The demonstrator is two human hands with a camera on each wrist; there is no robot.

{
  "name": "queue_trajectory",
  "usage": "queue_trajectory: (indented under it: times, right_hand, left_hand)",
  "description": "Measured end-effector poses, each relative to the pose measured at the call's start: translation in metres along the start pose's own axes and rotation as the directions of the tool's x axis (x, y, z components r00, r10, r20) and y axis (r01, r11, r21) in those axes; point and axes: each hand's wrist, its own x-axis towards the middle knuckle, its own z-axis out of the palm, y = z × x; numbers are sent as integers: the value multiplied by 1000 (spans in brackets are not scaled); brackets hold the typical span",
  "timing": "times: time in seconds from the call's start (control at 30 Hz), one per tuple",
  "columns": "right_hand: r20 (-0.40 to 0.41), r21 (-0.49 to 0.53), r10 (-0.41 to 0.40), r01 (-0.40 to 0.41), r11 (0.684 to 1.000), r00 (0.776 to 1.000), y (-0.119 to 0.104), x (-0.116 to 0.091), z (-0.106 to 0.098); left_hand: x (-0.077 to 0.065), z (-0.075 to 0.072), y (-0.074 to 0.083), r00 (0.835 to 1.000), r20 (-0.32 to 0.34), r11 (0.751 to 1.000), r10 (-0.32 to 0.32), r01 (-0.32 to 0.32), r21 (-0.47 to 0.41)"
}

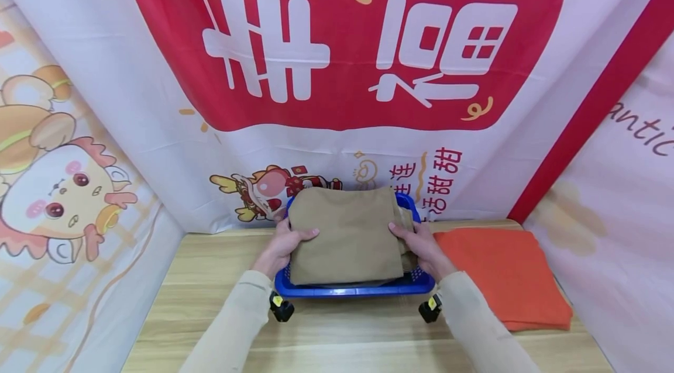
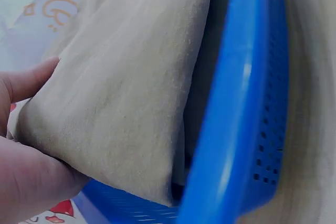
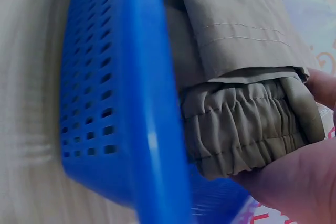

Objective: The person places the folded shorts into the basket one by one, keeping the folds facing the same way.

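Note:
Folded khaki trousers (image 1: 344, 235) lie in the blue plastic basket (image 1: 358, 291), their top above its rim. At their left side my left hand (image 1: 284, 244) grips the fold, thumb on top and fingers underneath. My right hand (image 1: 421, 244) holds the opposite side in the same way, thumb on top. In the right wrist view, a gathered elastic band (image 3: 241, 124) of the trousers shows beside the right hand, below a stitched hem. The left wrist view shows a smooth folded corner (image 2: 121, 129) between thumb and fingers. Fingers beneath the cloth are mostly hidden.
A folded orange cloth (image 1: 505, 279) lies on the wooden table (image 1: 210, 291), to the right of the basket. Behind the basket hangs a white and red printed curtain (image 1: 347, 145). Printed cloth walls (image 1: 68, 186) close off both sides.

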Motion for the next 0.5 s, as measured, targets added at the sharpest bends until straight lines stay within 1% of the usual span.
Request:
queue_trajectory:
  times: [0.13, 0.27, 0.37, 0.5]
  right_hand:
    - [-3, -3, 15, -15, 1000, 1000, 6, 0, 0]
    - [-35, -39, 11, -13, 999, 999, 11, 1, 1]
    - [-65, -105, -21, 14, 994, 998, 15, 3, 3]
    - [-107, -202, -77, 54, 978, 991, 20, 6, 9]
  left_hand:
    - [0, 2, -6, 1000, -11, 1000, -14, 14, 7]
    - [1, 4, -11, 1000, -11, 1000, -18, 18, 4]
    - [4, 4, -16, 1000, -16, 1000, -23, 24, 9]
    - [7, 5, -21, 999, -29, 999, -37, 37, 13]
